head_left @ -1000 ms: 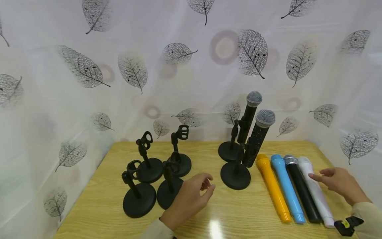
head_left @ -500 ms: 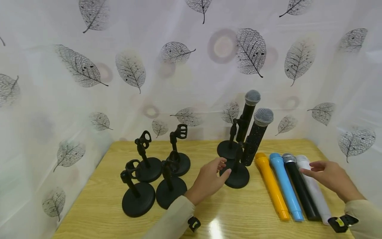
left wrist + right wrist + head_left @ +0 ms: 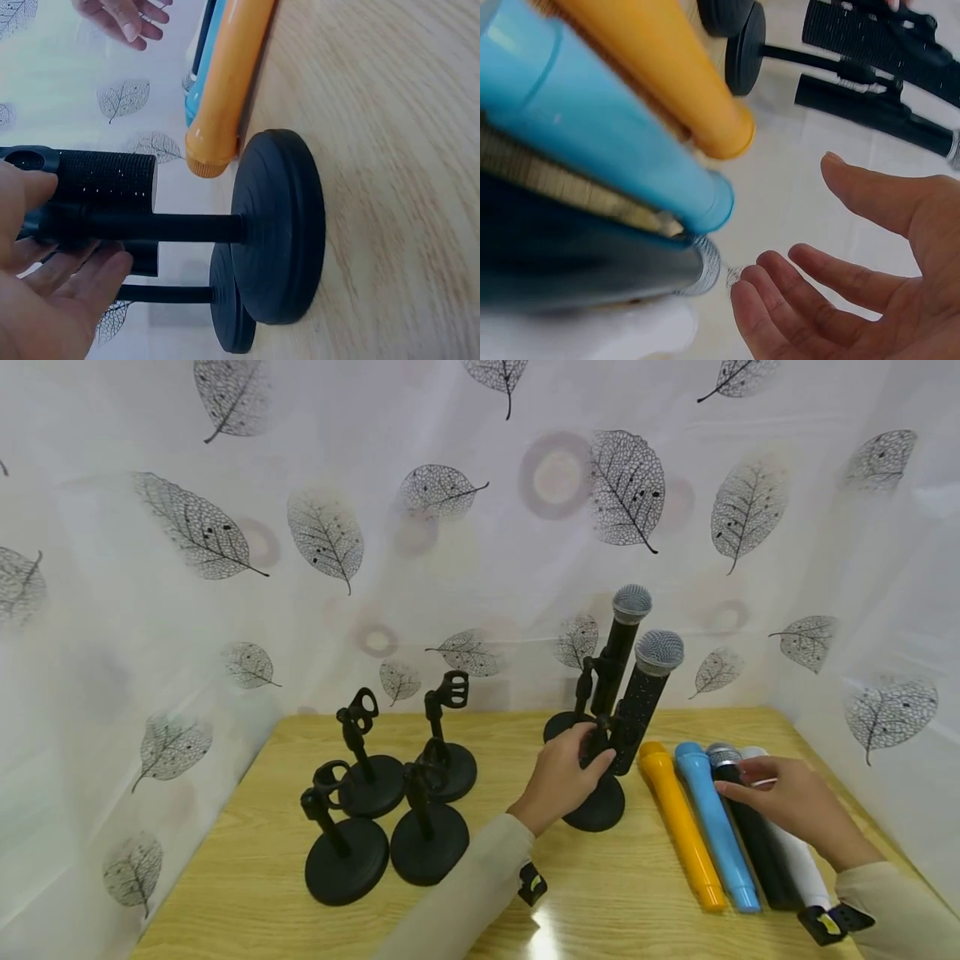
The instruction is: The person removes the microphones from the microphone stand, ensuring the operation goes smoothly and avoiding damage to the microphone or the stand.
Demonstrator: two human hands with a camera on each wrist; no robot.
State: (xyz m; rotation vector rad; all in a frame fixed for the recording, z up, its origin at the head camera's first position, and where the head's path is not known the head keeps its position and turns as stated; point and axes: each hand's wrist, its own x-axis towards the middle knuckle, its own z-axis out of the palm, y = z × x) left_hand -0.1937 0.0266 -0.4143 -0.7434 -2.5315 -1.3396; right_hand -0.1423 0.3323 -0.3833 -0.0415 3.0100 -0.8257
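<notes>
My left hand [image 3: 562,777] grips the upper post of the front right microphone stand [image 3: 597,807], thumb by its clip and fingers on the other side. A black speckled microphone [image 3: 643,697] with a silver mesh head sits tilted in that clip. Behind it, a second stand [image 3: 231,315] bears another black microphone [image 3: 618,652]. My right hand [image 3: 787,797] is over the row of lying microphones, fingers loosely bent with nothing between them. Nearest to it are a black microphone [image 3: 757,839] with a silver head and a white one [image 3: 806,868], partly hidden by the hand.
A blue microphone [image 3: 716,827] and a yellow one [image 3: 682,827] lie beside the black one on the wooden table [image 3: 247,860]. Several bare black stands [image 3: 348,860] are grouped at the left. A leaf-patterned sheet [image 3: 465,568] encloses the back and sides.
My left hand has moved right and forward, from beside the bare stands to the front right stand's post. My right hand has shifted left from the white microphone toward the black one.
</notes>
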